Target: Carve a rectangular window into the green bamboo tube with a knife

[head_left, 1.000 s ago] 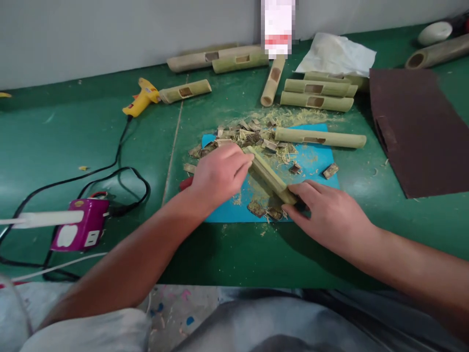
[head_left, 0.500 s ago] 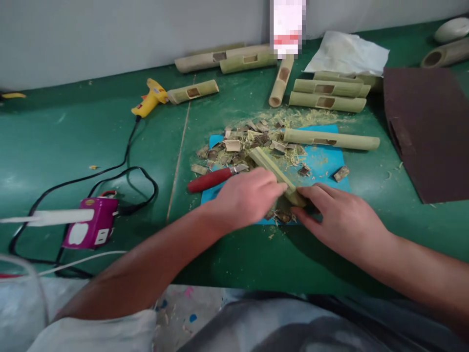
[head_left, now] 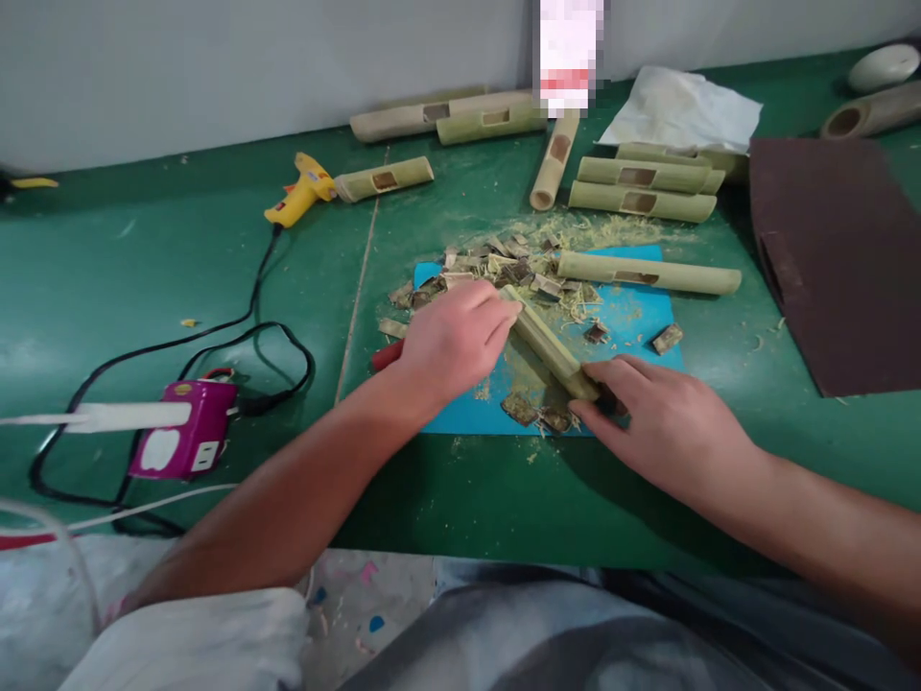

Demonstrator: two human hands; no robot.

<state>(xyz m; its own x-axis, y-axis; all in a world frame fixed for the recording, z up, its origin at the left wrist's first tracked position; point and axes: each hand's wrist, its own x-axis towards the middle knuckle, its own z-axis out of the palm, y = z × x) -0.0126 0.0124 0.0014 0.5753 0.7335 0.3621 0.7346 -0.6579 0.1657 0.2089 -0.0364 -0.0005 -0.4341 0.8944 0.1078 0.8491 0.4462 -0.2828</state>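
Head view: right hand (head_left: 666,408) partly hides bamboo tube (head_left: 548,344).

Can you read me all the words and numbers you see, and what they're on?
There are none I can read.
Purple box: white markings, no readable words.
Yellow glue gun: tiny label, too small.
White-and-red panel at the back: too blurred.

Moved the left hand (head_left: 460,336) from the near part of the bamboo piece (head_left: 548,345) back to its far end within 0.5 s, hiding most of the red-handled knife (head_left: 387,355), baring more of a dark chip (head_left: 519,409).
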